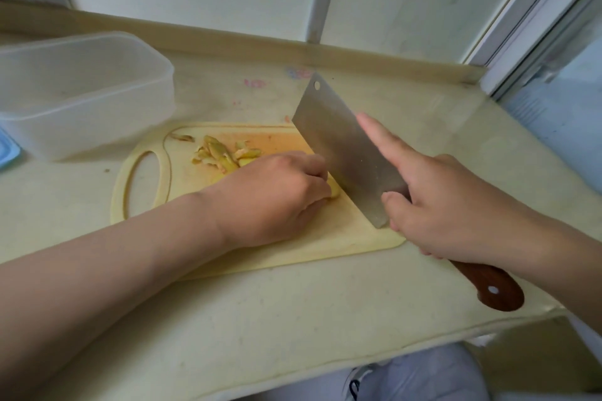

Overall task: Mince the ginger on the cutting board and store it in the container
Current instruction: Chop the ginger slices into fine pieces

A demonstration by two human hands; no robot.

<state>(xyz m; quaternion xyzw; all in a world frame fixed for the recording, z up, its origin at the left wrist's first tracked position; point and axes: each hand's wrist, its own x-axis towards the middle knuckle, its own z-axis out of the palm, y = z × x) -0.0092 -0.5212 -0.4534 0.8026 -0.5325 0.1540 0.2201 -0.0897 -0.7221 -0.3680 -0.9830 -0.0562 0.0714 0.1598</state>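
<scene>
Scene: A person stands at a pale counter (260, 319) set against a white wall, both bare forearms reaching in over a cream board (325, 238).
Left hand: The left hand (277, 192) lies knuckles-up on the middle of the board. Its fingers are curled down and clamped on a yellow lump of ginger (334, 190), of which only the end shows past the fingertips.
Right hand: The right hand (446, 205) is wrapped round the knife (342, 146) where blade meets handle. The forefinger is stretched flat along the steel and the thumb is pressed to the near face.
Knife: The broad cleaver blade is tilted a little, with its edge down at the board, against the ginger and just beside the left knuckles. The brown wooden handle (498, 286) juts out behind the right wrist, over the counter.
Strips: A loose heap of yellow strips (221, 153) lies on the board beyond the left hand, toward the oval grip hole. One stray piece sits apart near the far left corner.
Container: A frosted plastic container (81, 91) stands open-topped on the counter, behind and left of the board, near it but not touching.
Lid: A blue lid (6, 148) shows at the left edge, just beside the container.
Below: A pale shoe (358, 381) shows on the floor past the counter's front edge.
</scene>
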